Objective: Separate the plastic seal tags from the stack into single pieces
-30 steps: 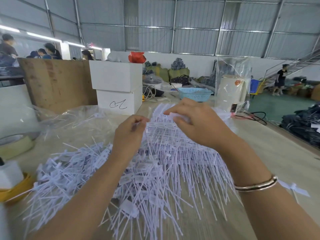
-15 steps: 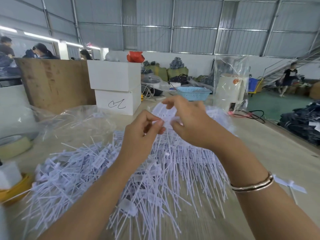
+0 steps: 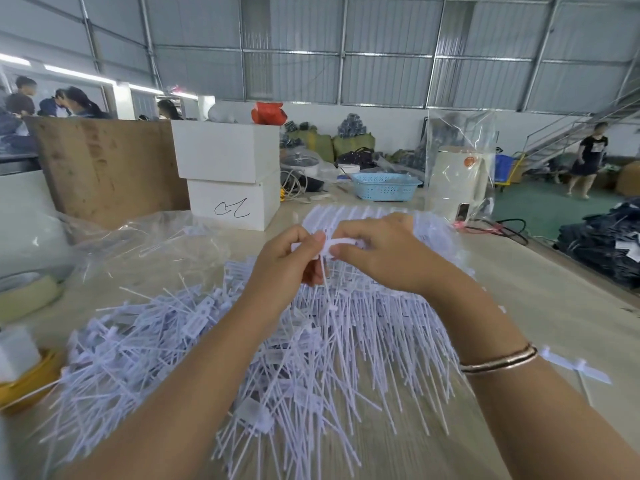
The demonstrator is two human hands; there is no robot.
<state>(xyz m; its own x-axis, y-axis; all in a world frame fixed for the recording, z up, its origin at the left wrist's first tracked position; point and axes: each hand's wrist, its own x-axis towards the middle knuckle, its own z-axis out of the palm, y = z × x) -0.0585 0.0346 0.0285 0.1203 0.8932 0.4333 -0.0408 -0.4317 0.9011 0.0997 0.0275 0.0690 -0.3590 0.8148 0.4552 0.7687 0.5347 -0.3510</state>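
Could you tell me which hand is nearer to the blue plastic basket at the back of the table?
Right. The right hand sits almost directly in front of the blue basket, while the left hand is farther off to its left.

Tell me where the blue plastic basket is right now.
In the head view, the blue basket sits on the far end of the table, right of center, between the stacked white boxes on its left and the white appliance on its right.

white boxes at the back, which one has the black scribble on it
The lower white box of the two stacked ones has the black scribble on its front face. The upper white box sitting on top of it is plain.
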